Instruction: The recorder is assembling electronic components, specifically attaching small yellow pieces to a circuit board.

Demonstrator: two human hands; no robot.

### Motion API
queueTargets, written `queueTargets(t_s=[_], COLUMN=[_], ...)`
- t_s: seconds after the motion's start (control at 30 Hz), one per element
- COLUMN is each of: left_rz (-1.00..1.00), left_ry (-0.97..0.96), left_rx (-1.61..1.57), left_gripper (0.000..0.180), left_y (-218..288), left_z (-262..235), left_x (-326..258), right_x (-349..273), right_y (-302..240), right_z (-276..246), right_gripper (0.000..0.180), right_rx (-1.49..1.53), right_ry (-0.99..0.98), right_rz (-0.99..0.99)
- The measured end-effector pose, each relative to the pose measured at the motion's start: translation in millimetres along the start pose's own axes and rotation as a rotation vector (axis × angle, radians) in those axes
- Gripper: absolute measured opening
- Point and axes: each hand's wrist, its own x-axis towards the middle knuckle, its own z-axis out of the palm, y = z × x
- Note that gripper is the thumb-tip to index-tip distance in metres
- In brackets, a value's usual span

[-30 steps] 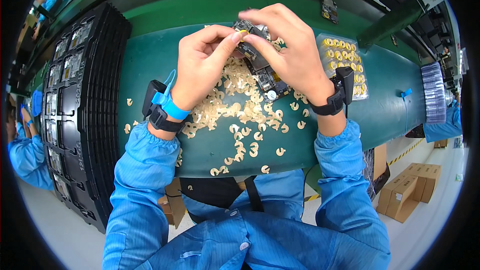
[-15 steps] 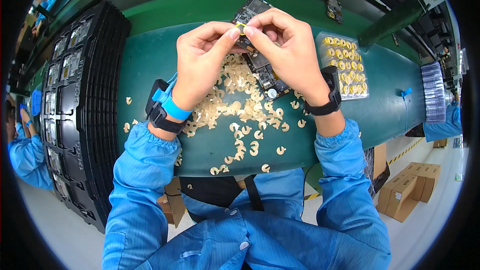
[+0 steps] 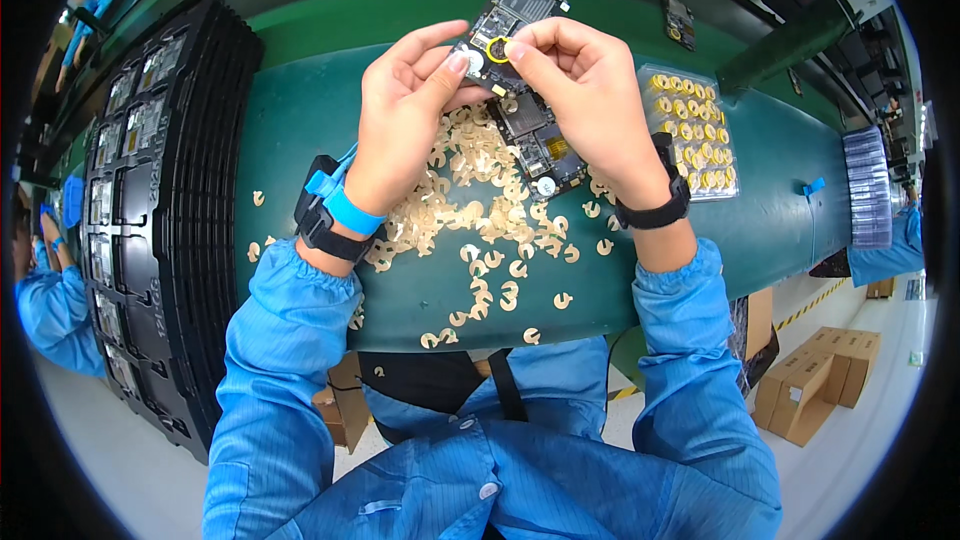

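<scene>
The left hand (image 3: 405, 105) holds a dark circuit board (image 3: 525, 5) by its lower left side, the thumb tip at the edge beside a round silver part (image 3: 471, 63); the index finger lies along the upper left edge, and the remaining fingers run partly out of sight behind the board. The right hand (image 3: 590, 90) has thumb and forefinger pinched together at the right side of a yellow ring (image 3: 489, 48), which lies over the board's face, just right of the silver part (whether the ring is flat against the board cannot be told from this view). The board is tilted, its upper end projecting past the fingers of both hands. Below it, a second circuit board (image 3: 530, 122) rests on pale C-shaped pieces (image 3: 470, 215) scattered across the green mat (image 3: 300, 120). To the right, near the right wrist, stands a clear tray (image 3: 720, 194) holding rows of yellow-rimmed round parts (image 3: 690, 130).
</scene>
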Motion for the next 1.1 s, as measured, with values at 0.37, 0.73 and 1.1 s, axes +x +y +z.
queueTargets(t_s=[0.37,0.73,1.1], left_rz=[-0.102,-0.092,-0.073], left_ry=[-0.087,-0.093,-0.089], left_rx=[-0.199,-0.140,-0.138], left_gripper=[0.034,0.033,0.034], left_y=[2.0,2.3,1.6], left_z=[-4.3,-3.1,-0.7], left_x=[0.1,-0.8,-1.1], right_x=[-2.5,-2.8,-3.0], right_y=[2.7,-1.8,-2.8], right_z=[0.1,0.9,1.1], right_gripper=[0.015,0.015,0.014], right_rx=[-0.368,-0.526,-0.582], right_ry=[-0.007,-0.030,-0.030], right_rz=[-0.133,-0.222,-0.250])
